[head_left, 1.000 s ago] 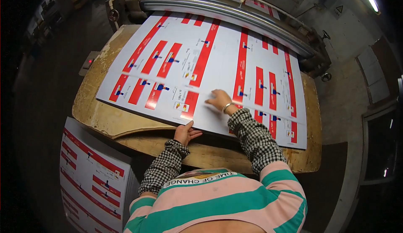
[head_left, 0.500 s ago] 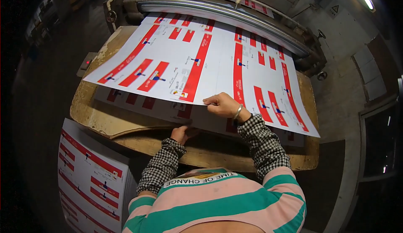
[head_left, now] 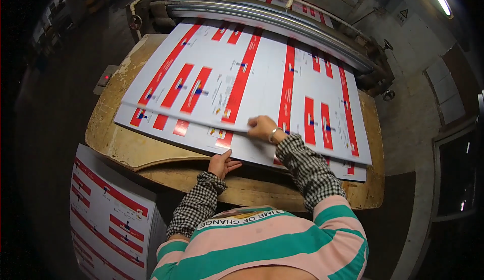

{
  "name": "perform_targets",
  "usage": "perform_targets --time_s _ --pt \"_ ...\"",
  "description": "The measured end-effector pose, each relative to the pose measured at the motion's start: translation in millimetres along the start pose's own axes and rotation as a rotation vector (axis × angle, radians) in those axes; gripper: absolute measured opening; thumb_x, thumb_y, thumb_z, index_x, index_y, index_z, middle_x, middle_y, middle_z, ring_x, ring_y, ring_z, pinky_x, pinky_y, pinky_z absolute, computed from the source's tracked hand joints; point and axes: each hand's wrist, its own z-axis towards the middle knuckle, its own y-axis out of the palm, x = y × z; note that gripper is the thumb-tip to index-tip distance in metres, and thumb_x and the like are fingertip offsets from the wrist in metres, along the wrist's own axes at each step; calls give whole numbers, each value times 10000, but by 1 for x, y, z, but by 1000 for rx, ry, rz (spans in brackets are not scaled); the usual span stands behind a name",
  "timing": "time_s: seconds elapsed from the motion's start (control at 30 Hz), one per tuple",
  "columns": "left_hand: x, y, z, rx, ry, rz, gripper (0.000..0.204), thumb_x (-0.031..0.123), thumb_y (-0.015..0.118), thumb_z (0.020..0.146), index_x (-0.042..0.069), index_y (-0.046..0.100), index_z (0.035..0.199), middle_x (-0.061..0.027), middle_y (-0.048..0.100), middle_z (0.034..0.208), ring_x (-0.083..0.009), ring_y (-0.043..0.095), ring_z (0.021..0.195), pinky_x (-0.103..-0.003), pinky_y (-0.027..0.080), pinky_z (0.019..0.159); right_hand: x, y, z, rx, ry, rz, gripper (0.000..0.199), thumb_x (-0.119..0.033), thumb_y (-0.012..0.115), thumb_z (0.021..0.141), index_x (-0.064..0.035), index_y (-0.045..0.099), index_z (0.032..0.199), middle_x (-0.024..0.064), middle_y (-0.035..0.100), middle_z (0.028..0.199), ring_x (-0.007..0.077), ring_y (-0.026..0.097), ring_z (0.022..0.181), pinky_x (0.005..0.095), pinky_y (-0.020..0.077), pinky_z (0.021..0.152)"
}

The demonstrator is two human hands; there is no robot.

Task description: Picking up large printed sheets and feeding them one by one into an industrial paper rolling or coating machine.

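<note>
My right hand [head_left: 262, 128] pinches the near edge of a large white printed sheet [head_left: 262, 78] with red bands. The sheet's far end lies under a metal roller [head_left: 272, 15]. Below it, a second printed sheet [head_left: 247, 149] of the same kind shows along the front, on a worn wooden table [head_left: 116, 134]. My left hand [head_left: 222, 165] is at the front edge of this lower sheet, touching it or just beside it. Its thumb and fingers are apart, and I see nothing held in it.
A tall stack of printed sheets [head_left: 108, 204] stands at the lower left, beside the table. Behind the roller lies another printed sheet [head_left: 297, 9]. A small box with a red light [head_left: 105, 79] sits by the table's left side. Handwheels [head_left: 387, 95] stick out at the right.
The upper sheet's near edge has come down closer to the lower sheet, and its left corner has shifted right. The lower sheet shows more. My left hand's fingers have spread into view.
</note>
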Motion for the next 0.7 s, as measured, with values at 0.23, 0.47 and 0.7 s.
perform_targets --time_s 0.23,0.47,0.7 --pt "2 0 -4 -58 16 52 283 149 523 784 -60 465 965 -152 560 864 -258 579 764 -361 490 724 -10 52 -30 -23 -265 -406 865 -449 693 491 -46 365 1182 227 295 1233 378 237 1159 517 285 895" --pt "5 5 -7 -80 7 84 248 73 506 767 -67 486 970 -157 565 895 -261 565 847 -378 467 766 -17 -12 -33 -283 -198 115 382 -176 540 628 27 560 951 211 508 1070 289 509 985 304 394 850" --pt "1 6 -6 49 42 -46 312 78 425 800 -91 413 1062 -192 516 999 -317 542 903 -420 453 792 -31 -20 -56 37 -363 197 289 -155 521 661 13 581 888 176 586 866 285 580 795 305 455 714"
